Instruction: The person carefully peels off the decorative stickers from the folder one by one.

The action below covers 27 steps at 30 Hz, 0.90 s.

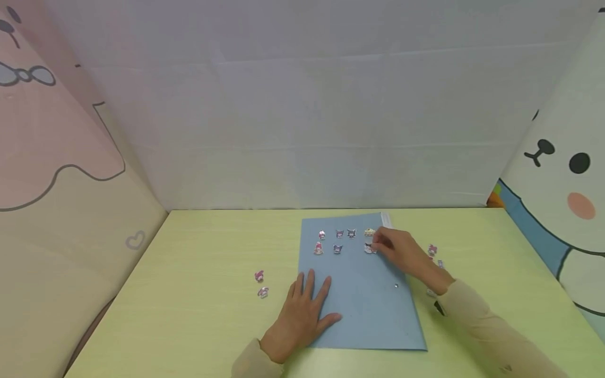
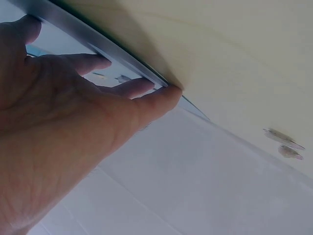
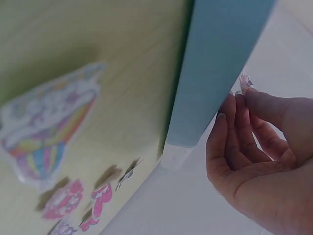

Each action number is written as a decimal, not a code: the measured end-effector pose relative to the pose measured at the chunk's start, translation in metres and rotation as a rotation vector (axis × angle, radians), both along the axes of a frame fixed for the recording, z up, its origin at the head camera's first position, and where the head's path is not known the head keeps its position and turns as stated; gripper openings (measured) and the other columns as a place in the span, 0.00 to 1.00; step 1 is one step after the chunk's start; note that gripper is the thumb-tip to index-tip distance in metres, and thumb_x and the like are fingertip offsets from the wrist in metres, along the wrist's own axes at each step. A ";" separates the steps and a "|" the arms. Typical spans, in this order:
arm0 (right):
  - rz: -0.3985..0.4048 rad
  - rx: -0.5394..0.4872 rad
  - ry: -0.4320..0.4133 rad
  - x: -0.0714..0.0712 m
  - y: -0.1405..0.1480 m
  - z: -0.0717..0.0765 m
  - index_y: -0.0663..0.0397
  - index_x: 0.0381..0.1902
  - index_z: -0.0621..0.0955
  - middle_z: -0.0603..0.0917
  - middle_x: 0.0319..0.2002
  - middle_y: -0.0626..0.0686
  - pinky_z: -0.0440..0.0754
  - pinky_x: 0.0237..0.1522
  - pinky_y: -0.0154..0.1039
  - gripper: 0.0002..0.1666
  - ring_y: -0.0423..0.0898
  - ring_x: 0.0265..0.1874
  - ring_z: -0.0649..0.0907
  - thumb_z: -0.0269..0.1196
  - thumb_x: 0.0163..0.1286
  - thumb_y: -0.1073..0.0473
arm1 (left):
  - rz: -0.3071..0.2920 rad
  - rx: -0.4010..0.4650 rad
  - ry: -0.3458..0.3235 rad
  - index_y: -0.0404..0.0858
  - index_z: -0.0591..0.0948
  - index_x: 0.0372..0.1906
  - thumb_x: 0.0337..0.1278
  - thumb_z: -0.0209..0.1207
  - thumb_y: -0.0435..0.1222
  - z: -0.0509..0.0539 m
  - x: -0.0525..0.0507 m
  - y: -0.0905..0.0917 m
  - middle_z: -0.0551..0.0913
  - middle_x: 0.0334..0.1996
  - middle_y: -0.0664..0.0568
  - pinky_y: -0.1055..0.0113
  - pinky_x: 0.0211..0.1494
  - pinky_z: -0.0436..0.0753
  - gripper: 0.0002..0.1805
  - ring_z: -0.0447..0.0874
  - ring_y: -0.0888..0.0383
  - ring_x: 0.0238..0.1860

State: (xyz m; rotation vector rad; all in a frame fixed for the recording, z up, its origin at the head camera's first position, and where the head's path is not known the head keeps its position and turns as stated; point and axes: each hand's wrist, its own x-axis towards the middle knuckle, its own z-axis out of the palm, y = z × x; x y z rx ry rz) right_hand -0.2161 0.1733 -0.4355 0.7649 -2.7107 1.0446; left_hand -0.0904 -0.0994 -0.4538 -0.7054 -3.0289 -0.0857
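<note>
As right hand (image 1: 400, 253) pinches cutout sticker (image 1: 368, 248), smooth folder (image 1: 366, 312)

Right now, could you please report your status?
Left grip spread on blue folder; right grip at white cartoon sticker; loose stickers beside folder, apparently none blocking.

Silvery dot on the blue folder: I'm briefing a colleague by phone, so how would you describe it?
In the head view, find the blue folder on the yellow table. Below the right hand, near the folder's right edge, sits the silvery dot. It's tiny, round and alone, while the folder's stickers lie higher up.
</note>
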 end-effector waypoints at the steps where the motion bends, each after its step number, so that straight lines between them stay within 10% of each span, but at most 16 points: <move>1: -0.002 0.003 -0.001 0.000 0.002 0.000 0.57 0.35 0.82 0.85 0.32 0.48 0.83 0.40 0.42 0.07 0.43 0.33 0.81 0.70 0.66 0.69 | 0.000 0.002 -0.001 0.42 0.70 0.76 0.69 0.52 0.65 0.000 0.000 0.000 0.67 0.72 0.31 0.42 0.69 0.71 0.42 0.66 0.30 0.71; 27: -0.003 -0.004 -0.026 0.014 0.034 0.006 0.57 0.36 0.82 0.83 0.31 0.46 0.84 0.41 0.36 0.07 0.42 0.33 0.82 0.71 0.65 0.69 | -0.018 0.001 0.037 0.41 0.71 0.75 0.70 0.54 0.63 0.001 0.000 0.000 0.69 0.70 0.31 0.43 0.68 0.72 0.40 0.68 0.31 0.70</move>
